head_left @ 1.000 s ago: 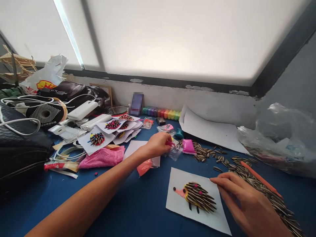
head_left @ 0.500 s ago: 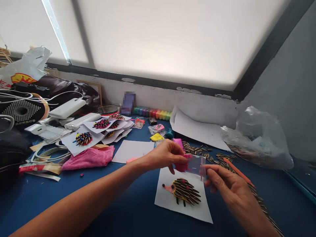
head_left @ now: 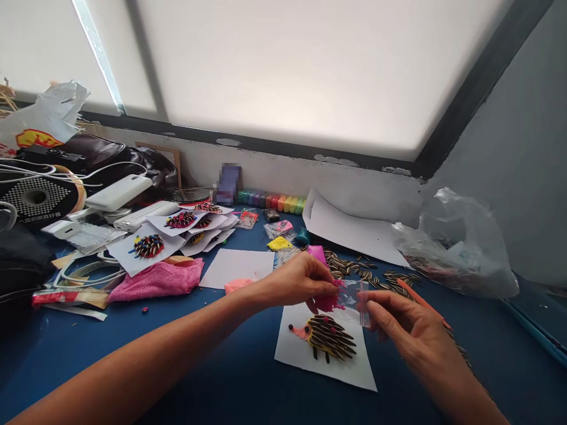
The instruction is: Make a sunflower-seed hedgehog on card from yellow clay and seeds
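Between my two hands is a small clear zip bag (head_left: 352,302) with magenta modelling clay (head_left: 328,303) in its left part. My left hand (head_left: 305,282) pinches the clay end, and my right hand (head_left: 398,319) pinches the bag's right edge, where the zip strip is. Below the bag lies a white paper sheet (head_left: 305,365) bearing a hedgehog (head_left: 332,337). Its back is striped sunflower seeds over yellow clay, with a peach face, black eye and nose, dark legs and magenta dots.
Sunflower seeds (head_left: 349,267) are scattered behind my hands, near an orange stick-like tool (head_left: 423,302). A blank white sheet (head_left: 239,267), a pink cloth (head_left: 157,280) and finished seed pictures (head_left: 181,220) lie left. A plastic bag (head_left: 460,254) sits right; clay packs (head_left: 283,203) line the wall.
Both hands still grip the zip bag, which now looks flatter and more stretched out between them. The whole view has shifted slightly.
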A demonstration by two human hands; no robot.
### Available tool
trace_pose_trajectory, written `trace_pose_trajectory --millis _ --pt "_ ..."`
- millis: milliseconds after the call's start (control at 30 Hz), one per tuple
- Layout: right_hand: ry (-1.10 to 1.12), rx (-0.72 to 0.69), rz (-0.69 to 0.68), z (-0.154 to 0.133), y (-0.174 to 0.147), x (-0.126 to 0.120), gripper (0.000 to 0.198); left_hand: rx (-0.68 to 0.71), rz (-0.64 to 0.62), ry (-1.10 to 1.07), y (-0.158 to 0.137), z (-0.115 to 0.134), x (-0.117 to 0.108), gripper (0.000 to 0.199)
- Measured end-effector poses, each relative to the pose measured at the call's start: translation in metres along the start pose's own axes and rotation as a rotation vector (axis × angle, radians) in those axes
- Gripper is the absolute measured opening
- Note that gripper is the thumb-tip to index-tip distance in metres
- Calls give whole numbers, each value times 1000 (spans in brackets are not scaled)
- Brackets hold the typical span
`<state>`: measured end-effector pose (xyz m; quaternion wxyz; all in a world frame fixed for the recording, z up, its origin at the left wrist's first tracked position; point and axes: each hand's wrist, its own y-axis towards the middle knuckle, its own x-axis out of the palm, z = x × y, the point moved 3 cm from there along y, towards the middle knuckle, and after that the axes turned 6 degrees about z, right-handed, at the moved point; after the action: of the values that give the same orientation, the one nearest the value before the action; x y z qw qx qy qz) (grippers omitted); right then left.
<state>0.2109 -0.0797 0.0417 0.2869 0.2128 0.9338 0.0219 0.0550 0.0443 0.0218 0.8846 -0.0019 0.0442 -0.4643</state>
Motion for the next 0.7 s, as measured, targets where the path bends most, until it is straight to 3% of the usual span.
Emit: trace_pose_trajectory --millis 300,533,700 --pt "31 35 -48 6 0 0 42 -8 23 28 -4 4 5 12" --pt "91 70 -214 4 -5 6 38 -8 -13 -54 -3 3 7 13" --pt "152 101 -172 5 -2 3 43 17 -97 -129 -1 6 3 6"
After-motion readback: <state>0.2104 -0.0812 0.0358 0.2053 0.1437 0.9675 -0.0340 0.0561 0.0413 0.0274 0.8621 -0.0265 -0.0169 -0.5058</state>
